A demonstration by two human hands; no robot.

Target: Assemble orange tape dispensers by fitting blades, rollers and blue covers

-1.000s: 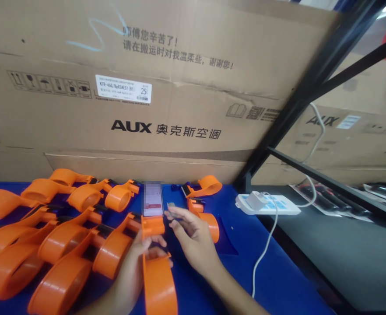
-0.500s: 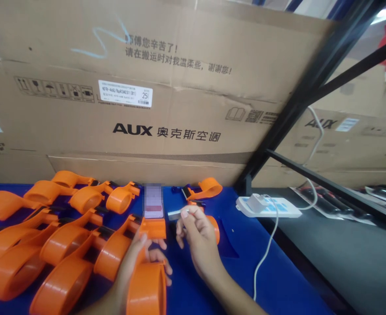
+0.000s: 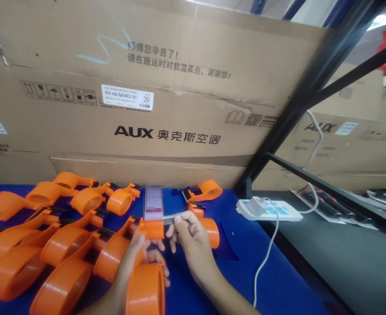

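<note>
My left hand (image 3: pixel 135 251) is closed around an orange plastic tape dispenser (image 3: pixel 146 288), its round hub toward me and its flat head pointing away. Between the thumb and fingers of my right hand (image 3: pixel 193 240) is a small serrated metal blade (image 3: pixel 170 219), teeth facing up. The blade's left end is at the right edge of the dispenser's head; whether it is slotted in, I cannot tell. Just beyond the head lies a phone (image 3: pixel 153 209) with its screen lit. Another orange dispenser (image 3: pixel 212 232) sits partly behind my right hand.
Several orange tape dispensers (image 3: pixel 63 280) crowd the left of the blue table surface (image 3: pixel 235 284). One more dispenser (image 3: pixel 209 191) lies at the back. A white power strip (image 3: pixel 286 210) with a cable (image 3: pixel 261 267) is at the right, near a black metal frame (image 3: pixel 278 118). Large cardboard boxes (image 3: pixel 180 100) stand behind.
My right hand has moved left with the blade, bringing it up against the dispenser's head. My left hand keeps its grip nearly in place.
</note>
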